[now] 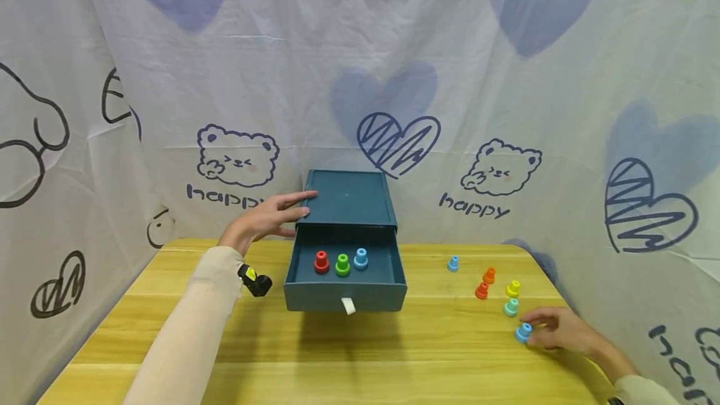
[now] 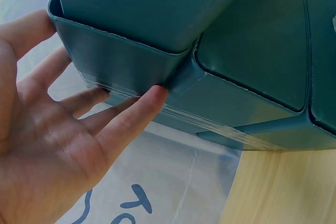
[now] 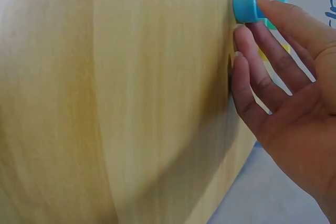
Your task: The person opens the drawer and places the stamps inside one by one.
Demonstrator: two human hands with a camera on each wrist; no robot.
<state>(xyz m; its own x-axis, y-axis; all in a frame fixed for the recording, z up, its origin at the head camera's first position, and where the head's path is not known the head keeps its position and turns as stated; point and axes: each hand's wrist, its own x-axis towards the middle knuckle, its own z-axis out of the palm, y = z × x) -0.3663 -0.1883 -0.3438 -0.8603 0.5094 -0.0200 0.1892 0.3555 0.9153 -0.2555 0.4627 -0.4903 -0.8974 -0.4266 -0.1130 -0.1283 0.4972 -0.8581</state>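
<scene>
My left hand [image 1: 264, 220] rests against the left side of a dark teal drawer box [image 1: 349, 195], its fingers spread and fairly straight. Below its top, the drawer [image 1: 345, 297] is pulled out, with a white tab on the front. Inside stand a red peg [image 1: 321, 262], a green peg [image 1: 342, 265] and a light blue peg [image 1: 360, 259]. At the table's right, my right hand [image 1: 562, 331] pinches a blue peg [image 1: 523, 332] between thumb and fingers. The right wrist view shows the thumb on that blue peg [image 3: 245, 6]; whether it touches the table I cannot tell.
Beyond the right hand stand a mint peg [image 1: 511, 307], a yellow peg [image 1: 513, 289], a red peg [image 1: 482, 291], an orange peg [image 1: 489, 275] and another blue peg [image 1: 453, 264]. Printed cloth [image 1: 495, 111] hangs around the wooden table [image 1: 439, 355].
</scene>
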